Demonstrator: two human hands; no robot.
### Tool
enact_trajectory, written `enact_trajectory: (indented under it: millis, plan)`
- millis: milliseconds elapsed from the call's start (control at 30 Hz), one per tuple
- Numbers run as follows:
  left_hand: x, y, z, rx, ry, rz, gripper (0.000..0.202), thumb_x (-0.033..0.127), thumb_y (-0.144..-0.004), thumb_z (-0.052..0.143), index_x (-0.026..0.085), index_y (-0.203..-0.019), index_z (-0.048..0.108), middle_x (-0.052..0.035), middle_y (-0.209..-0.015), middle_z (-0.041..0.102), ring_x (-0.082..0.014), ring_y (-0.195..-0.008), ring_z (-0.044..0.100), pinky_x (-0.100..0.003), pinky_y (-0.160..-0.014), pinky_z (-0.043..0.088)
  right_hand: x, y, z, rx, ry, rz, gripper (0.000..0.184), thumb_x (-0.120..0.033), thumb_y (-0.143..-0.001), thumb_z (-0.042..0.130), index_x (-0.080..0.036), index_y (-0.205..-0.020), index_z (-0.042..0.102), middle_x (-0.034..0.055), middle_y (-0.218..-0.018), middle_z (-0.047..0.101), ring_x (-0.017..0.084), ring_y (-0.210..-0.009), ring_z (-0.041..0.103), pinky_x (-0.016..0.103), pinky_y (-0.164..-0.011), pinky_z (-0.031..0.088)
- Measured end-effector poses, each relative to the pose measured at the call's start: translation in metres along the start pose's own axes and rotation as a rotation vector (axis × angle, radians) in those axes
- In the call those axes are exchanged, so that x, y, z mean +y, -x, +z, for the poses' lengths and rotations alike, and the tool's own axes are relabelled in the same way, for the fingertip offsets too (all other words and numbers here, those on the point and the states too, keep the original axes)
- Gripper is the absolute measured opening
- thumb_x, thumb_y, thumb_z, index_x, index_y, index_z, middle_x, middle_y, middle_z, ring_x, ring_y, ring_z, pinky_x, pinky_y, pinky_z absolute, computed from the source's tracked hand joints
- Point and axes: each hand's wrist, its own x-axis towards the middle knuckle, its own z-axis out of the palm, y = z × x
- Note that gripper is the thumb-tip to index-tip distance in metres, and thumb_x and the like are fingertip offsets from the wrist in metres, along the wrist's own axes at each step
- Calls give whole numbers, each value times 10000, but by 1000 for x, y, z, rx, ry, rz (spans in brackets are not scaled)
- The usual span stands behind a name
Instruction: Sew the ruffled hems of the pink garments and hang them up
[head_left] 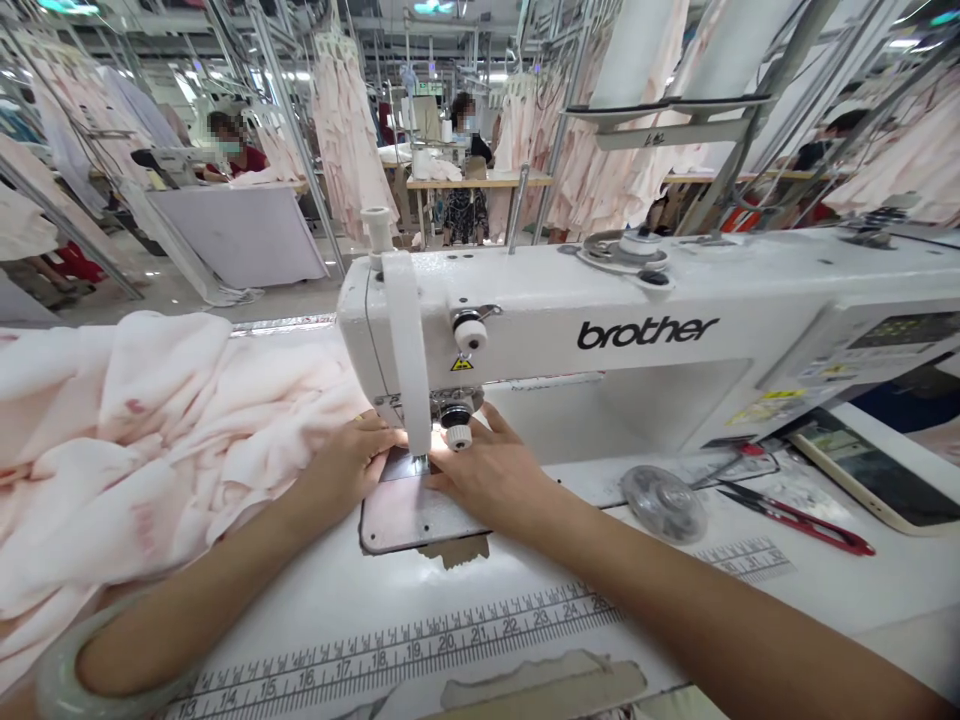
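My left hand (354, 458) is at the left of the needle area of a white sewing machine (517, 300), with its fingers bunched together toward the presser foot. What its fingertips hold, if anything, is hidden. To the right of the needle, my right hand (491, 468) lies low over the metal needle plate (397, 515), fingers apart, some of them behind the machine head. Pale pink fabric (150, 430) with reddish marks is heaped left of the machine, just behind my left hand and forearm. A white strip (409, 350) hangs down the machine head in front of the needle.
A printed ruler (450, 645) runs along the table's front. At the right are a clear round disc (664, 503), red-handled thread snips (802, 517) and a phone (881, 470). Thread cones (637, 55) stand above. Other people sit at machines behind, among hanging pink garments (352, 140).
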Motion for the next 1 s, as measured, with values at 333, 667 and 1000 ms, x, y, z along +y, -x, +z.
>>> enact_trajectory:
  millis: [333, 667, 1000]
  plan:
    - [2, -1, -10, -70, -117, 261, 333, 27, -865, 371, 178, -881, 668, -74, -881, 701, -200, -823, 632, -313, -723, 514, 1, 0, -1, -33, -13, 10, 240, -427, -960, 563, -220, -937, 683, 43, -880, 681, 246, -1057, 564, 434, -1078, 187]
    - [1, -1, -5, -85, -83, 168, 338, 19, -852, 367, 180, -842, 665, -68, -862, 694, -196, -795, 628, -315, -724, 509, 2, 0, -3, -55, -27, 13, 254, -434, -962, 558, -219, -916, 685, 55, -969, 670, 245, -1083, 535, 430, -1070, 191]
    - [2, -1, -6, -85, -62, 134, 349, 9, -850, 385, 201, -872, 676, -48, -879, 699, -185, -822, 634, -309, -777, 513, 3, 0, -7, -37, -29, 15, 254, -446, -929, 604, -215, -906, 709, 69, -933, 664, 245, -989, 548, 406, -1009, 302]
